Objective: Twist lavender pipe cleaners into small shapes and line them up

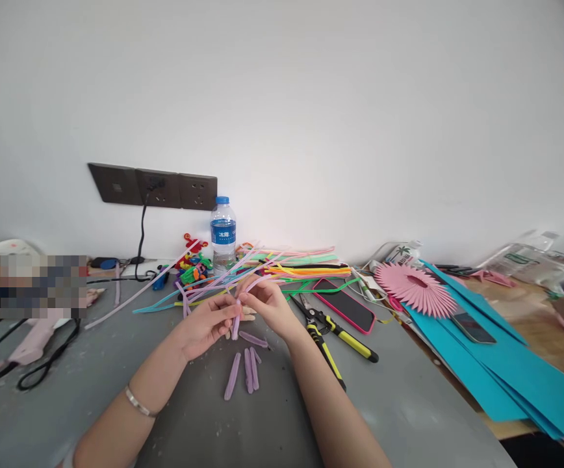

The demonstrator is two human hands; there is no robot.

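My left hand (214,320) and my right hand (266,304) meet above the middle of the grey table. Between their pinched fingertips is a light purple pipe cleaner (236,328); one part hangs down from the fingers and another reaches up past my right hand. Both hands are closed on it. Just below them lies a short folded purple pipe cleaner (253,339). Nearer to me rest several more folded purple pieces (232,377), side by side. Fingers hide the spot where the pipe cleaner bends or joins.
Behind my hands spreads a pile of coloured pipe cleaners (306,270), beside a water bottle (223,234). Yellow-black pliers-like cutters (328,325) and a pink-edged phone (347,305) lie right. Farther right are blue sheets (487,364) and a pink paper fan (413,289). A corded pink tool (36,341) lies left.
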